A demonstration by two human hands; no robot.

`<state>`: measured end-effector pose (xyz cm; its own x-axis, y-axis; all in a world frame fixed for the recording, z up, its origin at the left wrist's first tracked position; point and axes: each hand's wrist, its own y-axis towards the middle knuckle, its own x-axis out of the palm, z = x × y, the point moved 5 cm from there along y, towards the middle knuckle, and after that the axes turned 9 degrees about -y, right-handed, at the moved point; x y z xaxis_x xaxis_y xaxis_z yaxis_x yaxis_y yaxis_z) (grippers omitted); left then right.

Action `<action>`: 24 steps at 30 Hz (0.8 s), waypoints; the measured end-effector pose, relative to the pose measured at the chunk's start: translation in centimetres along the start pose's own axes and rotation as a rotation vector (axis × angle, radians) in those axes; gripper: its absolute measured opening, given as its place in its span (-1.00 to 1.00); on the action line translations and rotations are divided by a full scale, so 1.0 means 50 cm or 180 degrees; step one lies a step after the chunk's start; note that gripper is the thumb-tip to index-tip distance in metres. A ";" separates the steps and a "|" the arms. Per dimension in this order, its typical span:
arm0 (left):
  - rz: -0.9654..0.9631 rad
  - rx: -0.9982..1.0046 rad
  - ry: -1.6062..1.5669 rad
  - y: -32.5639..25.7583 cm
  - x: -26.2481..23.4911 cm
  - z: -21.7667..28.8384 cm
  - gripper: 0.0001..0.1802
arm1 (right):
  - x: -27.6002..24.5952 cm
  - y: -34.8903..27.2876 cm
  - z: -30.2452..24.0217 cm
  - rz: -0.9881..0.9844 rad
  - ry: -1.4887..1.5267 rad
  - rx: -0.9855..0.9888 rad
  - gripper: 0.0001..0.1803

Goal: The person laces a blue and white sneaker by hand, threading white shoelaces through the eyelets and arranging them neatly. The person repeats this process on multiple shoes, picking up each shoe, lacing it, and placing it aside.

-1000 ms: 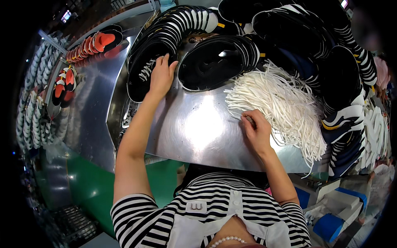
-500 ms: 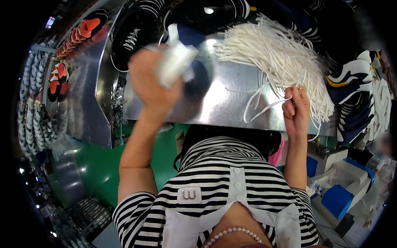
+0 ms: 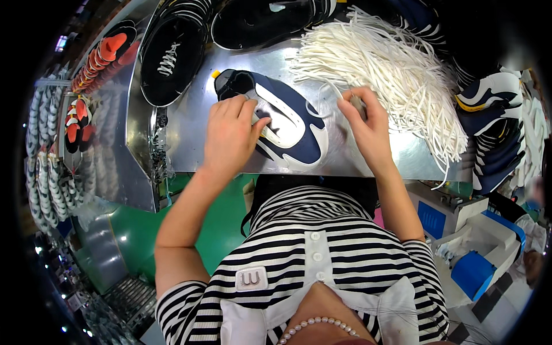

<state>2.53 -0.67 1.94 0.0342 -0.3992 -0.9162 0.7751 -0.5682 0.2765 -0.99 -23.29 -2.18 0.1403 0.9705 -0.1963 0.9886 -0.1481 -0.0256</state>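
Observation:
A navy and white shoe upper (image 3: 309, 129) lies flat on the metal worktable, its opening toward the far left. My left hand (image 3: 230, 133) is closed on the upper's near left edge, with thumb and fingers at the white lacing strip. Between the fingertips of my right hand (image 3: 368, 123) is a white shoelace (image 3: 332, 88), which loops over toward the upper; its far end is hard to make out. That hand hovers just right of the upper, beside a big bundle of white laces (image 3: 374, 66).
The metal worktable (image 3: 190, 129) has black shoe uppers (image 3: 172, 60) along its far left side. Stacked navy and white uppers (image 3: 494, 138) stand at the right. Orange uppers (image 3: 103, 54) sit far left. A white and blue machine (image 3: 477, 253) is at lower right.
The upper, blurred in my left hand before, now rests on the table with that hand still on it. My right hand has moved left from the bundle, bringing the lace along.

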 end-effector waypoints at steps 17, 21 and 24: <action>-0.1255 -0.2791 -0.5155 -0.016 0.121 0.016 -0.30 | 0.066 -0.050 0.015 -0.0248 0.1345 0.0441 -0.87; -0.1218 -0.1801 -0.5429 -0.016 0.137 0.048 -0.26 | 0.083 -0.056 0.015 -0.0449 0.1443 0.0660 -0.89; -0.0798 -0.2055 -0.5513 -0.015 0.125 0.043 -0.58 | 0.080 -0.068 0.010 -0.0394 0.1213 0.0519 -0.90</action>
<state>0.78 -4.29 -3.37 -0.3814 -0.7910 0.4784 0.7632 -0.5615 -0.3198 -3.80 -18.99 -3.38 0.0613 0.9792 0.1932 0.9821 -0.0246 -0.1869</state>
